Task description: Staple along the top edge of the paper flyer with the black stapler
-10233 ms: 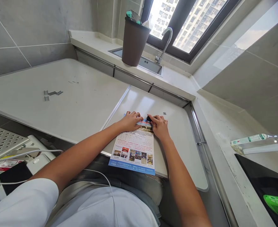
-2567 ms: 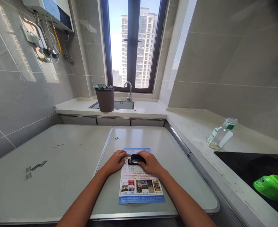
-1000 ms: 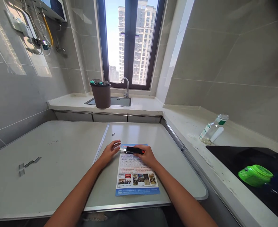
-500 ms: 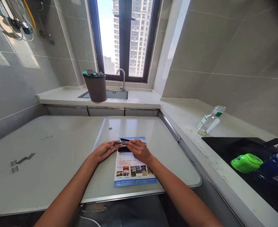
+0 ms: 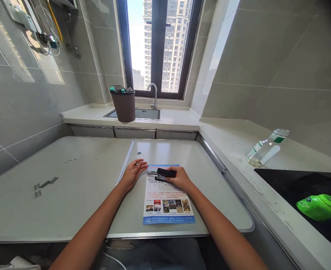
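Observation:
My right hand [image 5: 180,178] is closed round a black stapler [image 5: 166,173], held over the upper part of a printed sheet [image 5: 169,208]. The stapler's metal part points left, and its upper and lower black parts stand apart. My left hand [image 5: 133,174] is open, palm partly up with fingers stretched toward the stapler, not touching it. Beyond my left hand lie small staple strips [image 5: 139,153]. Several more grey staple strips [image 5: 45,184] lie on the left of the white table [image 5: 86,210].
At the back, a brown bin [image 5: 124,107] stands by the sink [image 5: 147,113] and tap [image 5: 155,95]. Along the right, the counter [image 5: 238,150] holds a clear bottle [image 5: 267,147] and a bright green container [image 5: 320,206] on a black surface. A white cord [image 5: 115,258] hangs below the table's front edge.
My left hand has let go of the stapler and opened to its left. My right hand now holds the stapler alone, its black body more exposed. The view has shifted left.

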{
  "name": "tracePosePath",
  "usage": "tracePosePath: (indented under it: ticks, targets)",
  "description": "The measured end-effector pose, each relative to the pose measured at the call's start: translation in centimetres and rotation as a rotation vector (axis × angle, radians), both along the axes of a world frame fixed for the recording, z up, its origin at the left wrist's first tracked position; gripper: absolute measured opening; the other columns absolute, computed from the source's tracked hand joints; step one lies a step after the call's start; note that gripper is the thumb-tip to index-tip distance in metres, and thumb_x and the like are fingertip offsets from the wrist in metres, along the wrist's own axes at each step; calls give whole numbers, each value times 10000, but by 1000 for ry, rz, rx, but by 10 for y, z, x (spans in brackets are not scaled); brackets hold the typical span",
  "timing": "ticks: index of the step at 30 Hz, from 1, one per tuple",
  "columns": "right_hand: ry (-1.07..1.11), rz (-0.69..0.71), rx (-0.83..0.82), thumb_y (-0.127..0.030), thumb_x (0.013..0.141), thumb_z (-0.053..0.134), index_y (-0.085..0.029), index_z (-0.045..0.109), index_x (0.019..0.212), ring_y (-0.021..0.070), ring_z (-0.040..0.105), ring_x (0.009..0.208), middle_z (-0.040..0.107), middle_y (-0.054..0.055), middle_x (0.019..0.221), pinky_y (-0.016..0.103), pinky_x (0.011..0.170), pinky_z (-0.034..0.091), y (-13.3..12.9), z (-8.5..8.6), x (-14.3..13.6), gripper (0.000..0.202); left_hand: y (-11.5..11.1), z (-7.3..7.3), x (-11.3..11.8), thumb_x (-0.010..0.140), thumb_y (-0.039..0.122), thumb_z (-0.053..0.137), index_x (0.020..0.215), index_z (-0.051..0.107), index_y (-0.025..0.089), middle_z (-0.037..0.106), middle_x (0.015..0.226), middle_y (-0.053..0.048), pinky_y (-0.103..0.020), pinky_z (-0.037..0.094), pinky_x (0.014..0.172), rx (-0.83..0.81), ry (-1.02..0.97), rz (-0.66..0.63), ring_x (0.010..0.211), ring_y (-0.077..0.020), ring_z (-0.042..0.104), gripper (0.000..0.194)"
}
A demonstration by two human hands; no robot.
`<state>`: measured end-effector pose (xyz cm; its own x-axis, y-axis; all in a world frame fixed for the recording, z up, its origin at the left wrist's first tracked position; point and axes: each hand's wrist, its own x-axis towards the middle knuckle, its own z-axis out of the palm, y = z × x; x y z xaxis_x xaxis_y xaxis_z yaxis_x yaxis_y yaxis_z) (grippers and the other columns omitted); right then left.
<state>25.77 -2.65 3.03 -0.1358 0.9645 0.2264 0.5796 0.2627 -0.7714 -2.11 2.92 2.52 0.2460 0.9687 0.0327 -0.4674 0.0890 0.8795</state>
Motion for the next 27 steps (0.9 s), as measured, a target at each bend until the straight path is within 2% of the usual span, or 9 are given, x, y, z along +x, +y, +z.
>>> tracePosePath:
  ticks: [1, 3, 4, 6, 10, 13, 15, 19, 27]
  targets:
    - [-45, 27, -9, -276, 709, 842, -202, 768, 1013, 237, 682, 871, 762, 17, 925, 357, 822, 508, -1, 1, 0, 322, -2, 0, 0, 937, 300, 734, 1159, 651, 142, 744, 1056, -94, -288, 624, 800, 38, 42, -43, 815, -152, 745, 285]
    - [-125, 78, 33, -292, 760, 817, -204, 732, 1030, 233, 663, 906, 743, 27, 965, 356, 825, 507, -3, 4, -1, 296, -6, 2, 1, 933, 474, 730, 1155, 648, 157, 732, 922, -45, -238, 544, 549, 107, 135, -123, 546, -95, 641, 396]
    - [-155, 93, 92, -306, 793, 804, -206, 714, 1059, 240, 651, 954, 734, 42, 1017, 368, 853, 508, -5, 6, -2, 297, -8, 3, 2, 933, 534, 709, 1138, 654, 159, 719, 862, -26, -223, 476, 472, 138, 182, -155, 458, -73, 571, 431]
    - [-195, 100, 266, -329, 858, 774, -213, 679, 1144, 259, 616, 1070, 705, 80, 1148, 407, 935, 497, -9, 11, -6, 323, -11, 4, 4, 932, 586, 685, 1080, 682, 152, 699, 790, -10, -212, 386, 419, 196, 263, -204, 391, -54, 495, 459]
    - [-278, 145, 635, -287, 958, 693, -237, 632, 1274, 259, 597, 1109, 678, 106, 1250, 439, 981, 476, -19, 16, -22, 326, -14, 4, 7, 869, 576, 759, 994, 761, 137, 714, 787, -37, -216, 424, 481, 313, 360, -266, 534, -104, 594, 456]
    - [-394, 266, 864, -238, 998, 645, -240, 609, 1338, 248, 622, 1089, 709, 97, 1243, 438, 969, 475, -25, 14, -38, 342, -17, 1, 8, 807, 544, 827, 1007, 814, 127, 764, 827, -74, -265, 522, 626, 371, 418, -329, 699, -170, 663, 463]
    - [-435, 314, 959, -207, 1007, 631, -232, 616, 1321, 233, 639, 1048, 734, 83, 1225, 427, 945, 478, -28, 12, -46, 316, -20, 0, 8, 790, 519, 847, 1029, 830, 121, 795, 903, -98, -310, 554, 736, 396, 462, -409, 786, -211, 693, 465]
    - [-416, 330, 1009, -174, 1003, 635, -221, 658, 1218, 201, 645, 940, 766, 59, 1166, 394, 861, 491, -28, 7, -52, 221, -24, 2, 8, 771, 497, 864, 1104, 828, 130, 811, 1011, -107, -366, 565, 856, 434, 510, -525, 928, -285, 725, 497]
    - [-346, 272, 954, -119, 1014, 549, -248, 688, 1217, 212, 648, 979, 761, 60, 1165, 404, 864, 512, -27, 3, -46, 278, -26, 5, 8, 781, 523, 862, 1256, 761, 135, 788, 1123, -147, -380, 569, 880, 386, 367, -585, 1017, -303, 729, 621]
